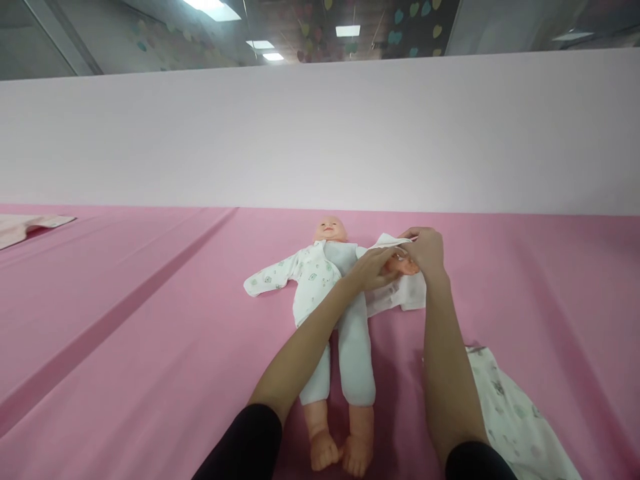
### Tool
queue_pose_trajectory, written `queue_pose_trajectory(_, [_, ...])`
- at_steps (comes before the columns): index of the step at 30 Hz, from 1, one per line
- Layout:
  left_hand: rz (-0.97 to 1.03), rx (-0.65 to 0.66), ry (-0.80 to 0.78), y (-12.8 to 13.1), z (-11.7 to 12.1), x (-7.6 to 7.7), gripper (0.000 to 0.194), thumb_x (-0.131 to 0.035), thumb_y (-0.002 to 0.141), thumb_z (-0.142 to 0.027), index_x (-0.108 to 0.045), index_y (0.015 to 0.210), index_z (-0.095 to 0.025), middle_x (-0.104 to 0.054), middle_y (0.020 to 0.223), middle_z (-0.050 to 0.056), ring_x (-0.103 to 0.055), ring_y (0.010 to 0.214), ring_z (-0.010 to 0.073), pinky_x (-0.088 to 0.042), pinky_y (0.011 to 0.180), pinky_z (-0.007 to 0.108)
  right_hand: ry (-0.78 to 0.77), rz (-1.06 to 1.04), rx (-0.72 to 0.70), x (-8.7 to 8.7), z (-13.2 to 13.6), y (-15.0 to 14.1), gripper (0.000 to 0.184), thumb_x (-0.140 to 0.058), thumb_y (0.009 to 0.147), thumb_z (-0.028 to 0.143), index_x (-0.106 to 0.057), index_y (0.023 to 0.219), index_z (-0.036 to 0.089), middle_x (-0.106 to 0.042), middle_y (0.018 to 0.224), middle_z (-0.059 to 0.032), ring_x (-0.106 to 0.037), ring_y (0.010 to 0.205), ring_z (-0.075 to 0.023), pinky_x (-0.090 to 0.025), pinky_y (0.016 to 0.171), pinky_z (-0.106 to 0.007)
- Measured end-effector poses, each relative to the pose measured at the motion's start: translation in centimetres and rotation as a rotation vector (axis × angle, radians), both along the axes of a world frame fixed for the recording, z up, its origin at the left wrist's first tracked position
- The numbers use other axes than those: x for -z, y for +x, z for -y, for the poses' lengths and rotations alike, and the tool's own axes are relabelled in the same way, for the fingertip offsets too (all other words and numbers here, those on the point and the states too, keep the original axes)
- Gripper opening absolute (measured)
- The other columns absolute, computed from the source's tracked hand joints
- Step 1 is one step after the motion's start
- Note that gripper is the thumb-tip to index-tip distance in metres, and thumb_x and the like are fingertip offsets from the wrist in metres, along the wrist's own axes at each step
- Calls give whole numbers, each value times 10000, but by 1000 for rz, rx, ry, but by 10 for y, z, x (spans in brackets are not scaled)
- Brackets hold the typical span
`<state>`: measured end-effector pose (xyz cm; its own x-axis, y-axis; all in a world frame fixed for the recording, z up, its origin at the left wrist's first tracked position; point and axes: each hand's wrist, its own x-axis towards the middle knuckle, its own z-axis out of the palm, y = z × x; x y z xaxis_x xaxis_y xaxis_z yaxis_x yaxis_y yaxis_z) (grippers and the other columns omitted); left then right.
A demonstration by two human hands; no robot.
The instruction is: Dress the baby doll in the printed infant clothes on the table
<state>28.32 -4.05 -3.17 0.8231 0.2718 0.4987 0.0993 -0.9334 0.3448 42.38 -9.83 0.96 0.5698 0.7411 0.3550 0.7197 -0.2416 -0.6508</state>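
Note:
A baby doll (327,230) lies on its back on the pink sheet (150,313), dressed in light trousers and a white patterned top (313,273). One sleeve is on its arm at the left. My left hand (370,267) grips the doll's bare arm (403,265) at the right. My right hand (425,248) pinches the loose white sleeve cloth (400,293) above that arm. The doll's bare feet (343,450) point toward me.
A white patterned garment (515,413) lies on the sheet at the lower right. Another pale cloth (25,227) lies at the far left. A pale pink wall (320,133) runs behind the surface. A long fold crosses the sheet at the left.

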Motion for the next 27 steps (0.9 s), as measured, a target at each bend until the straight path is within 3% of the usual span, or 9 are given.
queue_pose_trajectory(3, [-18,-62,-10,1,-1,2,291,-364,915,-413,-557,988,-207,-643,927,13,-569,858,137,-406,787,261,-16,36,27,2,0,4,186,-536,627,161,-699,710,195,-679,793,-24,-577,695,-159,-399,603,-244])
queue_pose_trajectory(6, [-76,-150,78,4,-4,6,340,-381,900,-487,-566,978,-212,-640,926,19,-560,883,147,-378,816,275,-17,69,32,4,1,8,181,-542,636,150,-701,715,185,-676,842,-35,-571,708,-156,-416,661,-255])
queue_pose_trajectory(10, [-141,-169,146,6,-6,9,414,-400,863,-566,-582,878,-194,-630,910,31,-550,881,161,-360,793,285,-7,81,18,3,4,10,196,-540,640,132,-706,736,174,-662,905,-46,-564,717,-154,-426,698,-262])
queue_pose_trajectory(18, [27,-276,-147,5,-13,2,481,-402,832,-619,-584,769,-179,-604,717,-4,-489,641,112,-318,598,244,-49,143,29,-3,9,6,195,-545,659,132,-715,739,185,-660,909,-43,-564,756,-167,-390,644,-259])
queue_pose_trajectory(23, [-55,-381,-119,11,-9,2,516,-380,837,-625,-615,758,-172,-637,741,37,-544,677,139,-328,626,254,-53,184,6,-5,8,-1,192,-554,649,128,-713,741,183,-665,862,-39,-560,739,-165,-377,632,-259])
queue_pose_trajectory(27, [-133,-462,-95,18,-6,4,445,-363,883,-542,-629,894,-185,-666,884,62,-602,842,177,-381,744,273,-110,252,-10,-8,2,-16,194,-538,622,83,-686,707,176,-662,867,-40,-553,753,-167,-358,617,-255])
